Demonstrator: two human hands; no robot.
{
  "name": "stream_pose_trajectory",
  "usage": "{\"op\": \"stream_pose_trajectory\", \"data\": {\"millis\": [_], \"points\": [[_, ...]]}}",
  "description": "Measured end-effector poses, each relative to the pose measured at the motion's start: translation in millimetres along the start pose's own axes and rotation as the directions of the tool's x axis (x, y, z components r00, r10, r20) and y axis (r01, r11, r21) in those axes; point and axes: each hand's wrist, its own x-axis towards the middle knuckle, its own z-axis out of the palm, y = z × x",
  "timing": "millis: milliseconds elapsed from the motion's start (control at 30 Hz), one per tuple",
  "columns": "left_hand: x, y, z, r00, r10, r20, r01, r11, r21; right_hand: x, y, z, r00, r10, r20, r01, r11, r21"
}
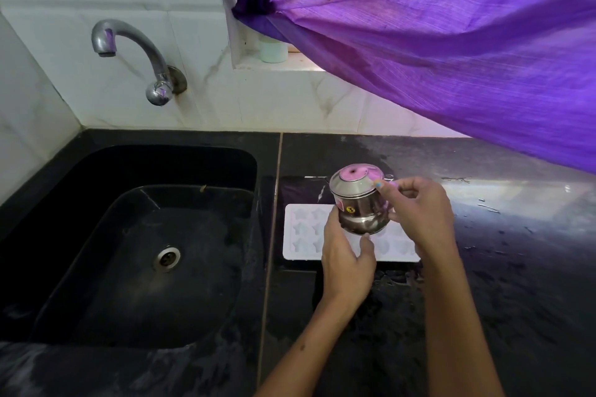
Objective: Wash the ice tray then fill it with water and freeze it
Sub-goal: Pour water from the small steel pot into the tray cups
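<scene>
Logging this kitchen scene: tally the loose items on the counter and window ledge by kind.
Ice tray: 1
Steel pot, held in both hands: 1
Pale cup on the ledge: 1
Total: 3

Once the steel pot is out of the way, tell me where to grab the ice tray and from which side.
Take the ice tray by its bare left short edge, coming from the sink side. It lies flat on the counter, its left end clear, while the left hand and right hand hold the steel pot over its middle and right.
</scene>
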Motion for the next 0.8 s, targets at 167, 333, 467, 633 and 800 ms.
{"op": "stream_pose_trajectory", "data": {"millis": [167, 333, 467, 633, 800], "points": [[-7.5, 7.2, 19.6, 0.997, 0.079, -0.001, -0.079, 0.996, 0.041, 2.5, 9.4, -27.3, 0.999, 0.041, 0.004, -0.041, 0.987, 0.155], [-18.1, 12.0, 49.5, 0.994, 0.096, 0.051, -0.098, 0.994, 0.039, 8.2, 22.6, -58.8, 0.998, 0.062, -0.022, -0.058, 0.987, 0.149], [-28.5, 13.0, 74.1, 0.992, 0.085, 0.094, -0.088, 0.996, 0.026, 15.9, 38.9, -82.4, 0.998, 0.049, -0.035, -0.046, 0.997, 0.065], [-38.3, 10.4, 102.7, 0.990, 0.051, 0.132, -0.051, 0.999, -0.005, 20.3, 50.8, -104.4, 0.998, -0.008, -0.067, -0.001, 0.991, -0.133], [-42.9, 9.4, 123.1, 0.986, 0.018, 0.168, -0.017, 1.000, -0.013, 24.7, 51.2, -116.7, 0.997, -0.053, -0.061, 0.032, 0.954, -0.298]]}}
